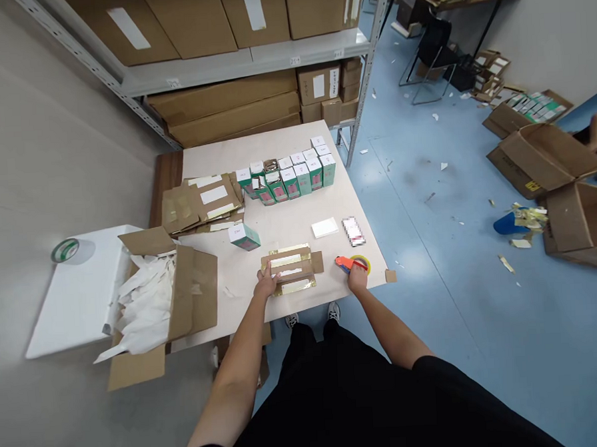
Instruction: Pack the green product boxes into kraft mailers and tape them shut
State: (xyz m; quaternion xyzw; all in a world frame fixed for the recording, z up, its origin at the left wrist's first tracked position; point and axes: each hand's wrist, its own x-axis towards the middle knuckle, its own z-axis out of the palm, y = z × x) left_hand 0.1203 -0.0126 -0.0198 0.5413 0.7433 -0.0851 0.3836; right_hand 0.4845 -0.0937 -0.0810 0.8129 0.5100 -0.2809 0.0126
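Note:
My left hand (266, 282) rests with its fingers spread on the left end of a small flat cardboard box (291, 269) taped with gold-coloured tape, near the front edge of the pale table (279, 228). My right hand (356, 277) is closed on an orange tape dispenser (349, 263) with a yellow roll, at the table's front right corner. A single green and pink carton (244, 236) lies just behind the cardboard box.
Rows of green cartons (289, 176) stand at the table's back, flattened cardboard (202, 202) to their left. A white card (325, 227) and a phone (353, 230) lie mid-right. An open box of white filler (152, 304) and a tape roll (64, 250) sit left. Shelves hold large boxes (232, 107); open boxes (550, 163) litter the blue floor.

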